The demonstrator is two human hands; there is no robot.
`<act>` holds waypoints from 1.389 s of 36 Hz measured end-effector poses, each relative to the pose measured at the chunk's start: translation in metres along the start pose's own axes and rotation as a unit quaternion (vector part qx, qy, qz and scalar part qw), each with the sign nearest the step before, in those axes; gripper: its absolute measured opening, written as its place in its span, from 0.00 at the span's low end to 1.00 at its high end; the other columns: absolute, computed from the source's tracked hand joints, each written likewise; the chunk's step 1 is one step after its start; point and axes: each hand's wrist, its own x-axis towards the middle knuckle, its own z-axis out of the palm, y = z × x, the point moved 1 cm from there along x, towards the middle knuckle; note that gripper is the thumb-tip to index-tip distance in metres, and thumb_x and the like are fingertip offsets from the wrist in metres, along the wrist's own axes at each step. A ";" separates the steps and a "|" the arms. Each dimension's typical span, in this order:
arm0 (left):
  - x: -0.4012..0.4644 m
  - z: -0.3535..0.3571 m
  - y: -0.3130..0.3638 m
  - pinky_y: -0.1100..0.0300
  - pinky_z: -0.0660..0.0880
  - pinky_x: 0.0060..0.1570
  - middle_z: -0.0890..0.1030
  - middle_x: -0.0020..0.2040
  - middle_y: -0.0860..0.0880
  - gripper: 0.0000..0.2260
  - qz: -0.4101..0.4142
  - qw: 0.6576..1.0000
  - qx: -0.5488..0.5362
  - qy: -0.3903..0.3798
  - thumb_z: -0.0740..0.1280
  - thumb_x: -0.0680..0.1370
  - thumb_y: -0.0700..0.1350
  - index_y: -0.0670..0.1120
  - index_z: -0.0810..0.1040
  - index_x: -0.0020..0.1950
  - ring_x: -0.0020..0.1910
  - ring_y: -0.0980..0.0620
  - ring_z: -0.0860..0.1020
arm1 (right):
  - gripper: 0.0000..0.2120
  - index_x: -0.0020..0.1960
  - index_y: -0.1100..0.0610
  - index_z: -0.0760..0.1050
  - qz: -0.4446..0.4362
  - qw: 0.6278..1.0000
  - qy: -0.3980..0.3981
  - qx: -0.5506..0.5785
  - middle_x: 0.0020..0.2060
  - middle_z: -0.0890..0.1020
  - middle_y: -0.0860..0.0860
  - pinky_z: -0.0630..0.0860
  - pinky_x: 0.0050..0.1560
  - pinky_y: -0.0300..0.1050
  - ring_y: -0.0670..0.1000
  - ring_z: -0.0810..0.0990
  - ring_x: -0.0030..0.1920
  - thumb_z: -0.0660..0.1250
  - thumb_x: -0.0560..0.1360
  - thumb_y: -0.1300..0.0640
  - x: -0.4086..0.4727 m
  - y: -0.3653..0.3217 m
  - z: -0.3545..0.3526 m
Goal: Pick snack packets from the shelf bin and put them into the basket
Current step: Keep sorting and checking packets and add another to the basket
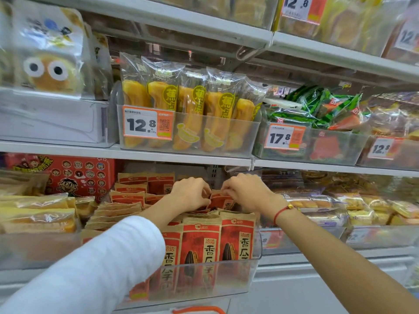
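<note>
Snack packets [201, 250], the red and brown kind with a sunflower seed printed on the front, stand in rows inside a clear plastic shelf bin [226, 277] on the lower shelf. Both hands are deep in the back of that bin, close together. The left hand [189, 194] and right hand [246, 191] each have fingers curled on the top edge of one packet [218, 199] standing between them, pinching it from either side. The left arm wears a white sleeve [95, 264], and the right wrist has a red string bracelet [281, 211]. One shelf up there's a bin of yellow banana-shaped cakes [188, 105] with a 12.8 price tag [147, 123], and green packs [317, 107] next to it. An orange basket handle [199, 310] just peeks in at the bottom edge.
</note>
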 end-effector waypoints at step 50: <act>-0.013 -0.017 0.006 0.55 0.73 0.47 0.78 0.56 0.56 0.11 0.025 0.973 -0.125 0.194 0.69 0.77 0.52 0.59 0.81 0.59 0.58 0.53 0.74 | 0.04 0.44 0.50 0.85 0.027 0.937 0.321 0.138 0.38 0.86 0.47 0.78 0.37 0.45 0.50 0.83 0.36 0.76 0.70 0.58 -0.039 0.006 -0.018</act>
